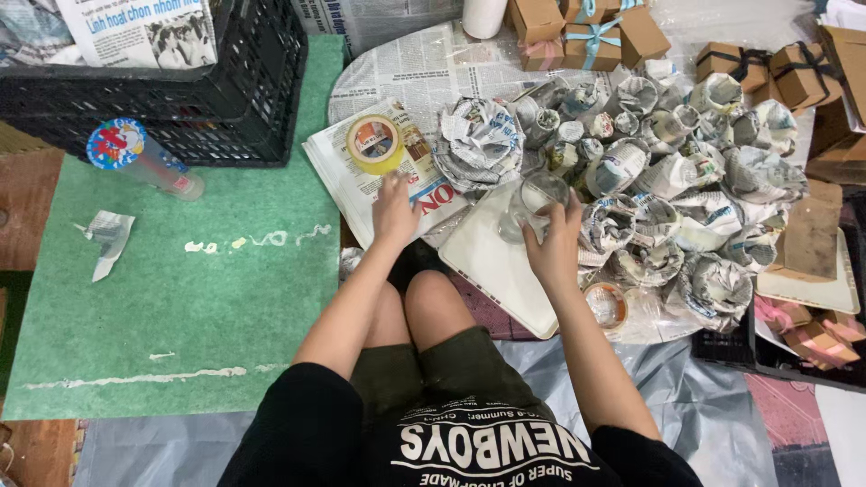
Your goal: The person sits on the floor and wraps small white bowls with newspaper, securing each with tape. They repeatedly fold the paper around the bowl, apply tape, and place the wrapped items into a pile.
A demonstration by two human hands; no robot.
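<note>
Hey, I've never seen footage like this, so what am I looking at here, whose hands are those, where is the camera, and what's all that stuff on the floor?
There is no machine here: a person sits on the floor, and one camera worn on their head looks down past their knees at their two bare hands.

The right hand grips a clear drinking glass above a white rectangular tray. The left hand rests on a stack of newspaper sheets, just below a yellow roll of tape.

To the right lies a big heap of newspaper-wrapped bundles, with brown cardboard gift boxes tied with ribbon behind them. To the left are a green mat and a black plastic crate holding more newspaper.
</note>
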